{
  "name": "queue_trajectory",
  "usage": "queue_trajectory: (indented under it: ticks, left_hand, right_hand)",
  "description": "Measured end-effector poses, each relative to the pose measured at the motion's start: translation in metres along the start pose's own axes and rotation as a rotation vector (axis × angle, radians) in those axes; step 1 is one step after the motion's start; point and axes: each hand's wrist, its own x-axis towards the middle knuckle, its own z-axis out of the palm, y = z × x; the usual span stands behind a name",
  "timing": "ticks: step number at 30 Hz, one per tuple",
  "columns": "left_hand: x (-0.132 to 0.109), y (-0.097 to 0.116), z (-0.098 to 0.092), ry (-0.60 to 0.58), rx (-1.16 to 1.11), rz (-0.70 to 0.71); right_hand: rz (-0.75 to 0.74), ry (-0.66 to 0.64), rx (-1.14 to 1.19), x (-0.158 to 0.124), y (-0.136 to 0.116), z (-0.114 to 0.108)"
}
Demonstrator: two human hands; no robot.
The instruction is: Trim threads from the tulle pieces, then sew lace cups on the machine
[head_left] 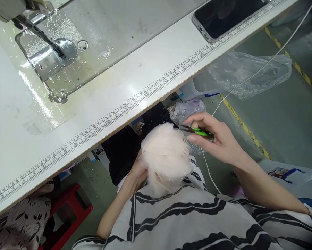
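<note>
My left hand (pixel 136 173) is closed on a bunched piece of pale peach tulle (pixel 165 156), held in my lap below the table edge; most of its fingers are hidden behind the fabric. My right hand (pixel 218 139) grips small green thread snips (pixel 199 132), their blades pointing left at the top right edge of the tulle. Both hands are over my striped black and white garment (pixel 197 218).
A white sewing table (pixel 135 83) with a printed ruler along its edge spans the upper left, with the machine's presser foot (pixel 48 52) and a phone (pixel 228 15) on it. A red stool (pixel 67 211), plastic bags (pixel 249 73) and a white cable (pixel 260 67) are on the floor.
</note>
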Motion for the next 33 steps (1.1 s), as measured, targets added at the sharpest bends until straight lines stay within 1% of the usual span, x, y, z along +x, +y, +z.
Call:
queue_trajectory:
  ticks: [4,8,15,20,25,29,31,33]
  left_hand:
    - [0.001,-0.001,0.001,0.006,0.011,0.001]
    - [0.0,0.0,0.004,0.039,-0.004,-0.001]
    - [-0.005,0.003,0.006,0.077,0.001,-0.009]
    - [-0.003,0.001,0.003,0.053,0.002,-0.009]
    - [-0.004,0.001,0.003,0.037,0.007,0.001]
    - [-0.008,0.003,0.004,0.034,0.038,0.024]
    - [-0.009,0.003,0.004,0.039,0.041,0.03]
    - [-0.009,0.002,0.003,0.039,0.04,0.027]
  right_hand:
    - [-0.024,-0.132,-0.097,-0.01,-0.002,-0.005]
    - [-0.033,-0.171,-0.152,-0.011,-0.005,0.001]
    - [-0.056,-0.149,-0.154,-0.005,-0.008,0.006]
    - [-0.068,-0.144,-0.133,-0.003,-0.008,0.007]
    - [-0.068,-0.114,-0.078,-0.003,-0.008,0.013]
    - [-0.074,-0.053,-0.045,-0.006,-0.005,0.017]
    - [-0.087,-0.014,-0.048,-0.008,-0.004,0.016]
    - [-0.102,-0.003,-0.068,-0.012,-0.004,0.014]
